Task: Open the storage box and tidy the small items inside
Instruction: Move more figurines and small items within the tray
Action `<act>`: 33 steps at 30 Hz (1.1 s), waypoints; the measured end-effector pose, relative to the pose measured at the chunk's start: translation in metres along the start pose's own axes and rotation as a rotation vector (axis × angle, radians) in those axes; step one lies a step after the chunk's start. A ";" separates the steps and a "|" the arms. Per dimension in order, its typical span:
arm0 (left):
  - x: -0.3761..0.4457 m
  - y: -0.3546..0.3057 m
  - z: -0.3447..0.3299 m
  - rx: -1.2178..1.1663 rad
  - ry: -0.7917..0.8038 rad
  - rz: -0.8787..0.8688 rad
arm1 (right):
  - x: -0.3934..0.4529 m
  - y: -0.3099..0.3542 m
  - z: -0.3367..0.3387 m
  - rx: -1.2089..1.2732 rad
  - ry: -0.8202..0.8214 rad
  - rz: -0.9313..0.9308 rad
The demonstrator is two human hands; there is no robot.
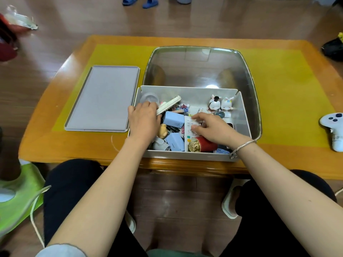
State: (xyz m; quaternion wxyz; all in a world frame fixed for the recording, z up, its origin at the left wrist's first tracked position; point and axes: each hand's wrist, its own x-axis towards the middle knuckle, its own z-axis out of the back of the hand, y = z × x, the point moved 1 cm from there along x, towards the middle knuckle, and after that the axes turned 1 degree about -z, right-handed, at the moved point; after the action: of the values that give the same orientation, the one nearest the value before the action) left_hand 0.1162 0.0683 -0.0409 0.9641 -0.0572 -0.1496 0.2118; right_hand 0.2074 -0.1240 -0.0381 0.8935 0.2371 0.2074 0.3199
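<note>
Wooden tabletop (46,145) with yellow mat, box (185,156) at near edge, lid (104,97) off at left. Our left hand (143,121) curls on a white comb (168,105); our right hand (213,129) pinches a paper slip (189,127). Clutter packed tight: pulling the slip could, we think, tip the red jar (202,144) or knock the rabbit figurines (220,103).
</note>
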 end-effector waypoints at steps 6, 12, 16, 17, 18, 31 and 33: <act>-0.007 0.014 0.022 -0.354 -0.174 0.008 | 0.000 -0.004 0.003 0.037 0.002 0.013; -0.025 0.031 0.034 -0.416 -0.208 0.035 | 0.000 0.000 0.005 -0.028 0.005 -0.008; -0.042 0.029 0.033 -0.438 -0.262 0.102 | -0.003 0.017 0.001 -0.072 -0.071 0.097; -0.045 0.028 0.032 -0.435 -0.282 0.127 | -0.002 0.025 -0.002 -0.053 -0.068 0.134; -0.046 0.027 0.032 -0.428 -0.298 0.143 | 0.000 0.035 -0.005 -0.046 -0.054 0.170; -0.047 0.029 0.014 -0.426 -0.229 0.143 | 0.039 0.095 -0.054 -0.568 -0.053 0.193; -0.048 0.029 0.013 -0.445 -0.225 0.159 | 0.041 0.092 -0.051 -0.555 -0.035 0.202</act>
State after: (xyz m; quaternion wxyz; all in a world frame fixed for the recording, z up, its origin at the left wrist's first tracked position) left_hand 0.0592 0.0750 -0.0461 0.8855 -0.2553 -0.2936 0.2539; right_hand 0.1656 -0.0187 -0.0367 0.8913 0.0088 0.0721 0.4476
